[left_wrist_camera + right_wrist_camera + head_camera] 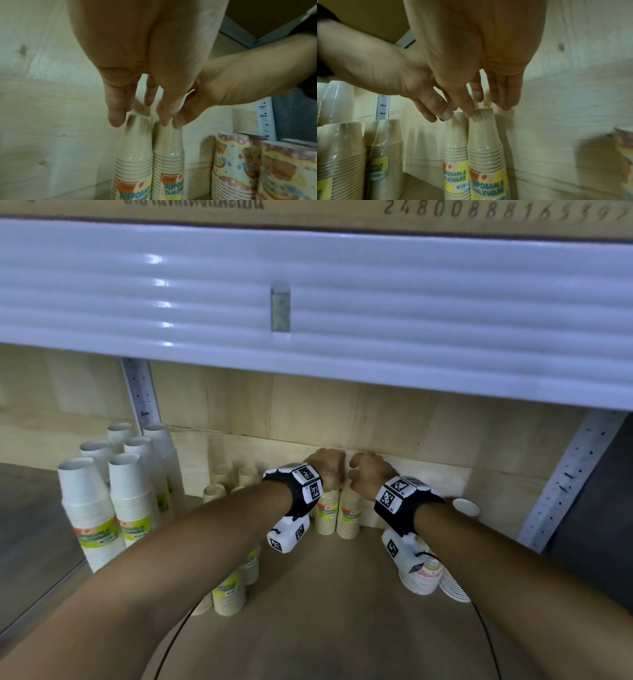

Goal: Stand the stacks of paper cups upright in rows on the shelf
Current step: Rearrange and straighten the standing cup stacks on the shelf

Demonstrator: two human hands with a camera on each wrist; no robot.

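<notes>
Two beige paper cup stacks in clear wrap stand upright side by side against the wooden back panel, the left stack touching the right stack. My left hand reaches down over the left stack's top, fingertips around it. My right hand pinches the right stack's top between the thumb and the fingers behind it. Both stack tops are hidden under the hands in the head view.
Tall white cup stacks stand at the left, more beige stacks in front of them. Bear-patterned cup stacks stand at the right. A white shelf edge hangs overhead; metal uprights flank the bay.
</notes>
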